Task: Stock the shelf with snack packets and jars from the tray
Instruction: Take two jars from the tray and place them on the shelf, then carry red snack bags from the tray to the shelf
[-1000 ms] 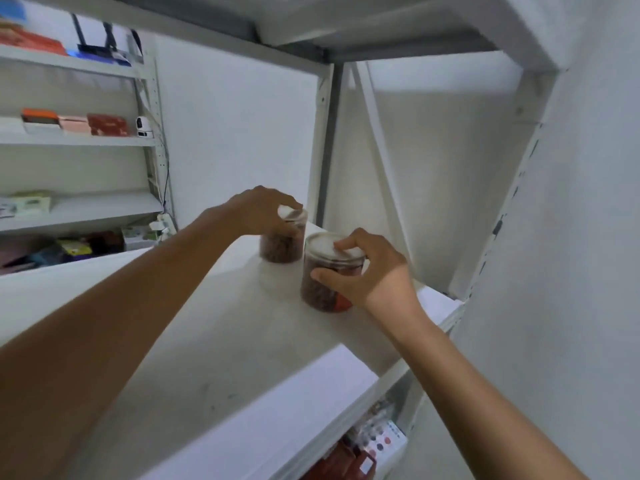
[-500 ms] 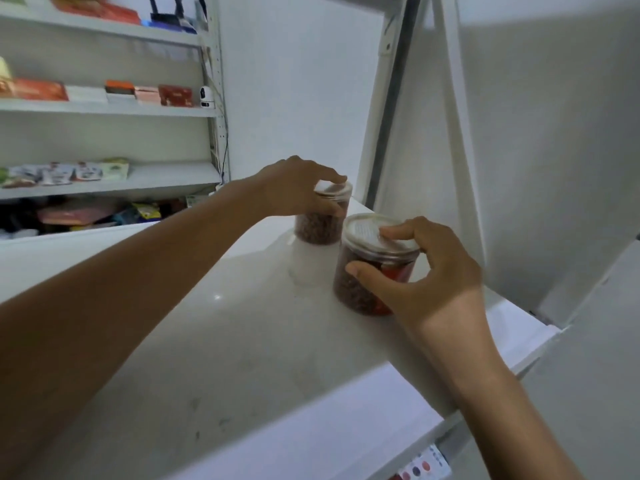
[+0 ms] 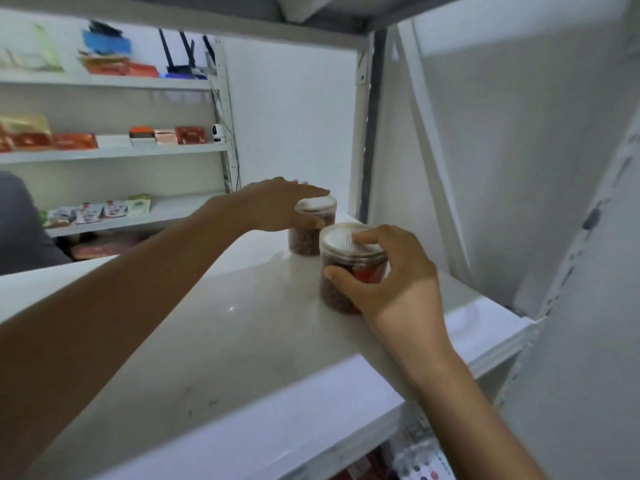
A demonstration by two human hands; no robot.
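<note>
White shelf [image 3: 242,341]: far jar [image 3: 304,241], near jar [image 3: 338,241]; stocked racks [image 3: 114,152] back-L.

two jars [image 3: 305,241] [image 3: 335,293], two hands [image 3: 277,210] [image 3: 389,284], one shelf [image 3: 242,327]

White shelf [image 3: 214,341], faintly mottled grey. At its back right corner, nearer jar [image 3: 334,296] clear, brown inside, red label [image 3: 367,274], cream lid [image 3: 341,240] with fine grey print; farther jar [image 3: 304,241] clear, brown inside, white lid [image 3: 317,203]. Red, orange and pink packets [image 3: 188,135] on white side shelving [image 3: 114,153].
</note>
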